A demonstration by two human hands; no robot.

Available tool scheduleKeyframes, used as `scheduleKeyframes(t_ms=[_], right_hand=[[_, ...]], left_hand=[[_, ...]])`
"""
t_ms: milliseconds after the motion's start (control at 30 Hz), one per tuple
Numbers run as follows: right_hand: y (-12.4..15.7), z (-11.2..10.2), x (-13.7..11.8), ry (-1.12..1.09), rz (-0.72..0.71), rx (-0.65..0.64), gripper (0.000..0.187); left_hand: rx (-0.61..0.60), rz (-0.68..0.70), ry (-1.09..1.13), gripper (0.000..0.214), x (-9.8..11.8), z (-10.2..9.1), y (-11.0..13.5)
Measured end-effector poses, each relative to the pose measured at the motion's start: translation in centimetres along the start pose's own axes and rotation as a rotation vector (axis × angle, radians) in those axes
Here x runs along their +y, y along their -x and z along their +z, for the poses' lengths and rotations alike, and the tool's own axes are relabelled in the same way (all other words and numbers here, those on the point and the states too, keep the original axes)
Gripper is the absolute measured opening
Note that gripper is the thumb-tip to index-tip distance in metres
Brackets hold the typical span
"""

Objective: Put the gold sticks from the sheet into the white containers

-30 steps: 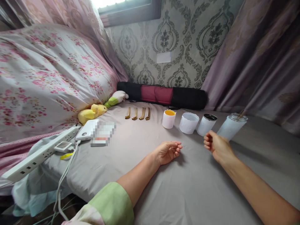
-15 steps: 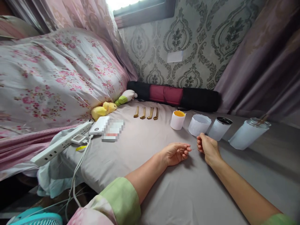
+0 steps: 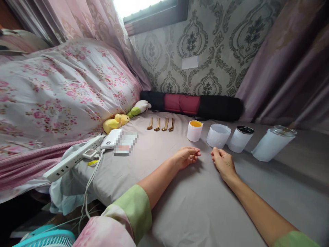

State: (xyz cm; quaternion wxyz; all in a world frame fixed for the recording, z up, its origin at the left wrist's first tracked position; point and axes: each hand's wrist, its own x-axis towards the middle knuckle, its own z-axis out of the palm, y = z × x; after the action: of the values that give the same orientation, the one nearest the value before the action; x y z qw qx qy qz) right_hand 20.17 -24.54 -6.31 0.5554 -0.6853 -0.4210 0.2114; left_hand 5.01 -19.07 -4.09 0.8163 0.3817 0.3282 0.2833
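Observation:
My left hand [image 3: 187,156] rests on the grey sheet [image 3: 195,206], fingers loosely curled and holding nothing. My right hand [image 3: 223,161] lies just to its right, fingers curled under, nothing visible in it. Beyond them stands a row of containers: a white cup with an orange top [image 3: 194,130], a wide white cup [image 3: 218,135], a white cup with a dark rim [image 3: 241,138] and a tall white jar [image 3: 272,143]. My right hand is nearest to the wide white cup. Several gold utensils [image 3: 161,124] lie in a row further left.
A floral duvet [image 3: 64,89] is piled at the left with yellow plush toys [image 3: 115,121] at its foot. A white power strip [image 3: 74,157], a power bank [image 3: 111,143] and cables sit at the bed's left edge. A black and red roll [image 3: 192,104] lies against the wall.
My right hand has drawn back from the tall jar and come down leftwards to the sheet beside my left hand. The view has shifted left and my left hand stays resting.

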Motion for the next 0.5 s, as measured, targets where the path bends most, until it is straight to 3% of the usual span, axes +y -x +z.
scheduleKeyframes(t_ms=[233,500], right_hand=[[-0.2,-0.1,0.2,0.055,-0.05,-0.001,0.044],[-0.3,-0.1,0.6,0.109,-0.072,-0.027,0.044]], left_hand=[[0.209,0.06,-0.266,0.001,3.9,-3.0,-2.0],[0.473,0.135,-0.576,0.007,8.1,-5.9,-3.0]])
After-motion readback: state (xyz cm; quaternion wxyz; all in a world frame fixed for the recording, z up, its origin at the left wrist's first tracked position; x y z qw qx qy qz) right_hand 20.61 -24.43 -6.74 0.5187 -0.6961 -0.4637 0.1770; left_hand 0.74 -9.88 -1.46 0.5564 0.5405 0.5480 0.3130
